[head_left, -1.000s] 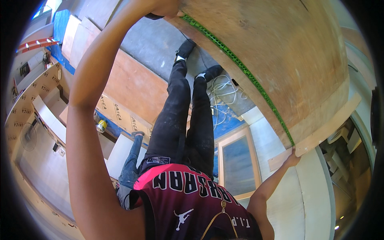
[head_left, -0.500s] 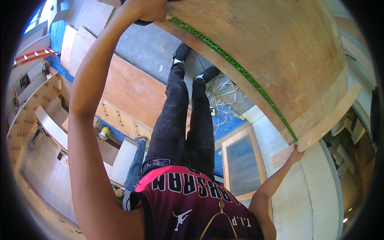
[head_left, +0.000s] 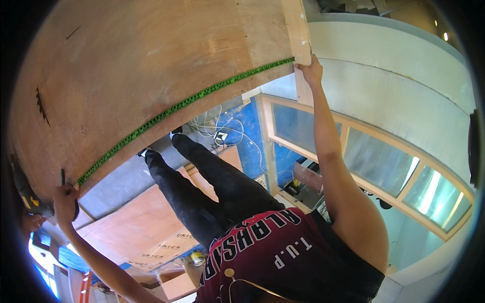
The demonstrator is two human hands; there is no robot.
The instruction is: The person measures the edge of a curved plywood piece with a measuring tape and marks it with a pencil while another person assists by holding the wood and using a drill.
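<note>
A green tape measure blade (head_left: 189, 103) lies stretched along the near edge of a large plywood panel (head_left: 166, 55). At its left end my left hand (head_left: 64, 200) is closed by the panel's corner, around what looks like the dark tape case, partly hidden by the fingers. A thin dark stick, perhaps a pencil, rises from that hand. My right hand (head_left: 311, 71) grips the right end of the blade at a pale wooden strip (head_left: 297, 30) along the panel's side, its thumb near the blade's tip.
Beside my left hand, another person's hand (head_left: 33, 222) is at a black and yellow power tool (head_left: 26, 194). Below lie a white cable (head_left: 237, 132), plywood sheets (head_left: 136, 219) and blue floor covering (head_left: 252, 146). A wood-framed glazed panel (head_left: 374, 151) stands to the right.
My view has swung round, so the panel now fills the upper left. Both hands stay at the ends of the stretched blade. The other person's hand and power tool have come into view.
</note>
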